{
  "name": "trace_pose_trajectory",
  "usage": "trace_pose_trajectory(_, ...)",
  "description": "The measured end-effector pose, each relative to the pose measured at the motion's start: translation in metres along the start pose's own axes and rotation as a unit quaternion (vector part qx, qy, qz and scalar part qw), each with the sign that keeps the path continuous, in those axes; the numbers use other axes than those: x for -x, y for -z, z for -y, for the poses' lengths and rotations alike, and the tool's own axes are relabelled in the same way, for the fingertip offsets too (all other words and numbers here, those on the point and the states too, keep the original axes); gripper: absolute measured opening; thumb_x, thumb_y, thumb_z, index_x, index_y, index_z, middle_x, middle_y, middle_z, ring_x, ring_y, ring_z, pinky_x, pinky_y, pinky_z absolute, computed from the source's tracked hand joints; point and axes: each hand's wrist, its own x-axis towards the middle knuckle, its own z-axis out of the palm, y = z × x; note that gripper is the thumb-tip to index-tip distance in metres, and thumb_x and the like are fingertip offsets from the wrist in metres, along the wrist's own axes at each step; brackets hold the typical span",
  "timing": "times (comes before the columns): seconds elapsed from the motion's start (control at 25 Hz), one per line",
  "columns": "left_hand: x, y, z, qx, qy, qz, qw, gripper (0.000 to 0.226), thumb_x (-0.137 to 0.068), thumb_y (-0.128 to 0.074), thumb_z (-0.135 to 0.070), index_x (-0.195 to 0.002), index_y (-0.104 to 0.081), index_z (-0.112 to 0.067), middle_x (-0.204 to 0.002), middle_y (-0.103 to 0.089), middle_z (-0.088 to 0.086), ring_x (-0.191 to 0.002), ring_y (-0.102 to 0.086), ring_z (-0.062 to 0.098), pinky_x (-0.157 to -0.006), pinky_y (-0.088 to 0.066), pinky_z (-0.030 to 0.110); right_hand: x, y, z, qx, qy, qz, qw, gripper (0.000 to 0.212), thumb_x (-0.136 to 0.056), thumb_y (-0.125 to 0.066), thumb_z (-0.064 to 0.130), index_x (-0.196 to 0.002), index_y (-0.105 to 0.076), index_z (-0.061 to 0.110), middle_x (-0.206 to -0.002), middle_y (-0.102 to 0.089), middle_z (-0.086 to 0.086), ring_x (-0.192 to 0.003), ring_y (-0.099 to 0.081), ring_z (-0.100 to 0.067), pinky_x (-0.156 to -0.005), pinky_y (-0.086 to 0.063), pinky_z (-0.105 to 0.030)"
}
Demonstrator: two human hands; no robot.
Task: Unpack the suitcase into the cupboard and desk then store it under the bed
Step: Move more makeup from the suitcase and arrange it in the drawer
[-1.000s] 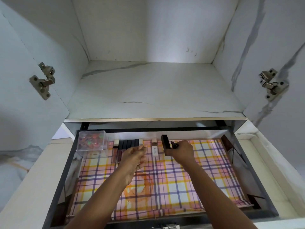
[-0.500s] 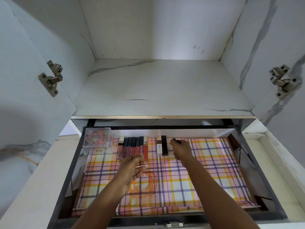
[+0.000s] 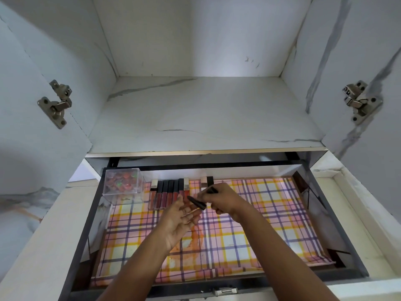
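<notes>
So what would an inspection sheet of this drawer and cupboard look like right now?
Surface: open drawer lined with checked paper, orange stain near its middle.
Job's things: row of lip gloss tubes along the back; two more tubes beside them; a dark pencil at the hands.
Clutter: clear box of small coloured pieces, back left corner.
Hands: left hand open, palm up; right hand pinches the pencil.
Cables: nothing seen.
Surroundings: marbled shelf above the drawer; door hinges on both sides.
</notes>
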Motion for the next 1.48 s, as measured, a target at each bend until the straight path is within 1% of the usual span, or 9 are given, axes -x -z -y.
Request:
trace_pose_trajectory(0.2, 0.004, 0.002, -0.001, -0.015, 0.005, -0.014, 1.0, 0.024, -0.1, -0.037, -0.009, -0.101, -0.06, -0.001, -0.089, -0.061, 0.017, -0.07, -0.056, 0.018, -0.055, -0.052, 0.023, -0.02, 0.026, -0.007, -0.173, -0.099, -0.122, 0.972, 0.016, -0.093, -0.045, 0.02, -0.087, -0.053, 0.008, -0.071, -0.046, -0.005, -0.062, -0.043, -0.014, -0.059, -0.042, -0.026)
trace_pose_trajectory(0.36, 0.008, 0.004, 0.001, -0.054, -0.029, -0.014, 0.998, 0.017, -0.098, -0.042, -0.007, -0.096, -0.059, -0.001, -0.09, -0.063, 0.015, -0.078, -0.059, 0.018, -0.059, -0.056, 0.023, -0.048, 0.032, -0.026, -0.045, -0.102, -0.256, 0.96, 0.017, -0.092, -0.057, 0.019, -0.081, -0.059, 0.006, -0.083, -0.059, -0.015, -0.076, -0.057, -0.023, -0.081, -0.053, -0.039)
trace_pose_trajectory(0.52, 0.01, 0.014, 0.003, -0.078, -0.051, -0.023, 0.995, 0.012, -0.09, -0.058, -0.007, -0.092, -0.062, 0.004, -0.084, -0.065, 0.015, -0.077, -0.063, 0.018, -0.057, -0.057, 0.019, -0.056, 0.027, -0.028, 0.043, -0.104, -0.313, 0.943, 0.02, -0.079, -0.075, 0.017, -0.091, -0.066, 0.004, -0.084, -0.062, -0.007, -0.076, -0.059, -0.017, -0.065, -0.047, -0.024)
trace_pose_trajectory(0.72, 0.015, 0.025, 0.001, -0.077, -0.05, -0.028, 0.995, 0.006, -0.084, -0.063, -0.005, -0.083, -0.064, 0.001, -0.073, -0.07, 0.012, -0.069, -0.068, 0.018, -0.058, -0.058, 0.02, -0.071, 0.018, -0.033, 0.076, -0.103, -0.287, 0.949, 0.021, -0.079, -0.075, 0.016, -0.093, -0.066, 0.004, -0.089, -0.065, -0.007, -0.087, -0.064, -0.021, -0.071, -0.051, -0.026)
trace_pose_trajectory(0.88, 0.014, 0.025, -0.001, -0.079, -0.066, -0.019, 0.994, 0.009, -0.083, -0.064, -0.006, -0.087, -0.065, 0.002, -0.075, -0.069, 0.013, -0.073, -0.067, 0.019, -0.06, -0.058, 0.021, -0.053, 0.024, -0.022, -0.012, -0.055, -0.266, 0.962, 0.007, -0.084, -0.068, 0.012, -0.083, -0.064, 0.006, -0.083, -0.063, -0.007, -0.081, -0.06, -0.021, -0.073, -0.05, -0.027)
trace_pose_trajectory(0.96, 0.012, 0.02, -0.001, -0.085, -0.079, -0.015, 0.993, 0.012, -0.083, -0.065, -0.006, -0.091, -0.066, 0.002, -0.08, -0.069, 0.015, -0.074, -0.066, 0.019, -0.059, -0.057, 0.02, -0.029, 0.032, -0.011, -0.054, -0.019, -0.11, 0.992, 0.013, -0.083, -0.068, 0.008, -0.094, -0.068, 0.001, -0.093, -0.069, -0.01, -0.081, -0.064, -0.018, -0.07, -0.053, -0.023)
trace_pose_trajectory(1.08, 0.009, 0.01, 0.0, -0.107, -0.106, -0.008, 0.989, 0.014, -0.083, -0.065, -0.006, -0.096, -0.067, 0.001, -0.088, -0.069, 0.018, -0.075, -0.065, 0.019, -0.058, -0.056, 0.019, 0.003, 0.03, 0.005, 0.075, -0.011, 0.112, 0.991, 0.018, -0.078, -0.072, 0.005, -0.095, -0.07, -0.002, -0.085, -0.071, -0.008, -0.073, -0.066, -0.012, -0.063, -0.053, -0.019)
trace_pose_trajectory(1.36, 0.009, -0.005, -0.007, -0.138, -0.149, 0.016, 0.979, 0.019, -0.08, -0.069, -0.009, -0.098, -0.069, -0.002, -0.095, -0.07, 0.017, -0.089, -0.066, 0.024, -0.067, -0.057, 0.022, 0.018, 0.03, 0.005, 0.051, 0.03, 0.073, 0.996, 0.015, -0.08, -0.07, 0.004, -0.093, -0.07, -0.004, -0.077, -0.068, -0.007, -0.067, -0.063, -0.01, -0.06, -0.051, -0.016)
trace_pose_trajectory(1.48, 0.01, -0.009, -0.005, -0.16, -0.156, 0.004, 0.975, 0.019, -0.087, -0.063, -0.01, -0.105, -0.066, -0.005, -0.102, -0.068, 0.013, -0.098, -0.066, 0.023, -0.08, -0.054, 0.027, 0.011, 0.038, -0.006, 0.023, 0.009, -0.004, 1.0, 0.016, -0.08, -0.071, 0.007, -0.092, -0.07, -0.003, -0.08, -0.067, -0.008, -0.07, -0.062, -0.012, -0.063, -0.053, -0.02)
